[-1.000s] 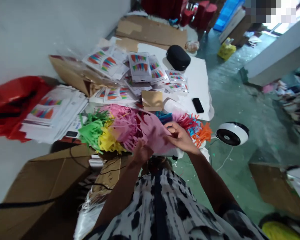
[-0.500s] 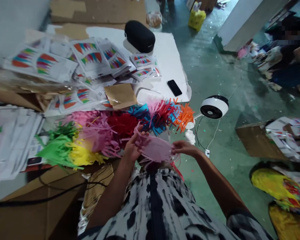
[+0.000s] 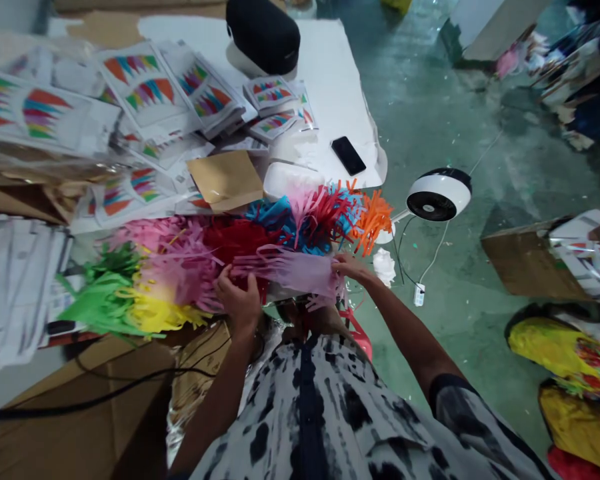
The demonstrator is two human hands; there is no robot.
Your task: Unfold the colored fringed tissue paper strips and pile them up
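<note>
Pale pink tissue sheet (image 3: 300,272): lies on the person's side of the phone (image 3: 349,155), mostly left of it, stretched level between both hands, uncut end to the right, cut strips to the left. Edges: the sheet runs along the near edge of the table (image 3: 325,57), some strips drooping beside the right hand (image 3: 353,268). Room: green floor (image 3: 415,117) shows to the right of the phone, beyond the table's right edge; the left hand (image 3: 239,303) is hemmed in by pink fringe (image 3: 183,263) and yellow fringe (image 3: 163,308), both left of the phone and nearer the person. Grip, right: fingertips pinched together on the uncut end. Grip, left: part open, thumb apart from curled fingers, at the strip tips; a hold on any strip cannot be told. Further out: red fringe (image 3: 240,237) left of the phone, orange fringe (image 3: 373,220) nearer than it, white fan (image 3: 450,189) to its right, printed packets (image 3: 140,90) far to its left
</note>
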